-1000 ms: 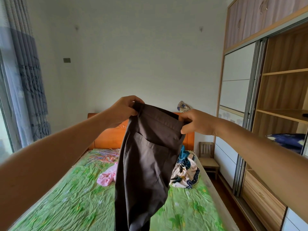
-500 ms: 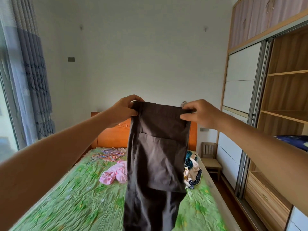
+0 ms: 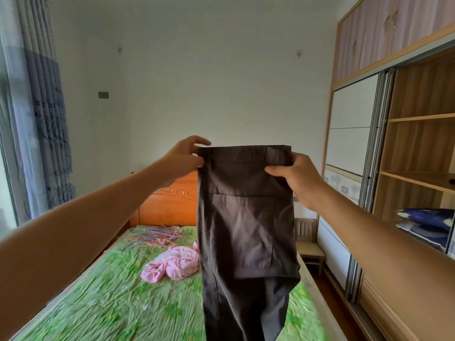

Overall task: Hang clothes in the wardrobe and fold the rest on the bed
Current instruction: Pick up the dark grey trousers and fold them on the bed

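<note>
Since a second ago the waistband has gone from a sagging bunch to a flat, level edge, and the right hand has slid outward to its corner. The dark grey-brown woven cotton trousers hang in the air between the two hands, their legs dropping below them over the green-sheeted bed. The left hand pinches the waistband's left corner. The right hand grips the other corner, its thumb across the front.

The cloth looks light, limp and not slippery, and probably collapses wherever it is unsupported. The stiffer waistband corners seem the best hold. A crumpled pink garment lies below the left hand, and the open wooden wardrobe stands right of the right hand.
</note>
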Motion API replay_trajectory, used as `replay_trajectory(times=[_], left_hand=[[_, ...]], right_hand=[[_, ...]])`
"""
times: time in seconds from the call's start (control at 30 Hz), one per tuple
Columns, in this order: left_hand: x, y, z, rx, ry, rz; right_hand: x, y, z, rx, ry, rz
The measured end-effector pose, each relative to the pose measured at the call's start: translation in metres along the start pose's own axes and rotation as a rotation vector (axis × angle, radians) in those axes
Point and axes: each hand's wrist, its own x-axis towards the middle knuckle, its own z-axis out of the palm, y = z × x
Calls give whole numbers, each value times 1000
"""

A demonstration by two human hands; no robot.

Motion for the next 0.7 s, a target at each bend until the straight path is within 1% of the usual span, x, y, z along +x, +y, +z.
replay_trajectory(times=[0.07, 0.13, 0.17, 0.2, 0.27, 0.3, 0.37, 0.43, 0.47, 0.5, 0.53, 0.57, 0.63, 0.67, 0.7], left_hand=[[3, 19, -2, 203, 23, 175], [6, 43, 3, 492, -82, 368], [7, 54, 8, 638, -169, 388], [8, 64, 14, 756, -259, 341], [13, 76, 22, 888, -379, 206], [15, 78, 25, 922, -405, 179], [21, 76, 29, 944, -398, 212], [24, 74, 31, 956, -359, 272], [24, 74, 31, 953, -330, 310], [25, 75, 28, 945, -302, 339], [26, 76, 25, 940, -279, 356], [29, 77, 20, 945, -259, 365], [34, 79, 13, 961, -231, 370], [36, 81, 11, 971, -219, 372], [38, 83, 9, 984, -208, 373]], right_hand=[[3, -7, 5, 19, -28, -22], [7, -13, 12, -9, -74, -39], [8, -16, 16, -45, -93, -48], [8, -18, 20, -76, -111, -61], [8, -21, 25, -106, -126, -88], [9, -21, 26, -103, -116, -92], [9, -14, 21, -37, -112, -88], [0, 3, 10, 51, -169, -34], [-8, 20, 4, 33, -219, 13], [-20, 39, -1, -30, -282, 69], [-33, 64, -5, -151, -321, 135], [-45, 90, -9, -272, -320, 167], [-63, 140, -17, -405, -164, 232], [-68, 158, -18, -413, -66, 275], [-72, 171, -18, -371, 2, 302]])
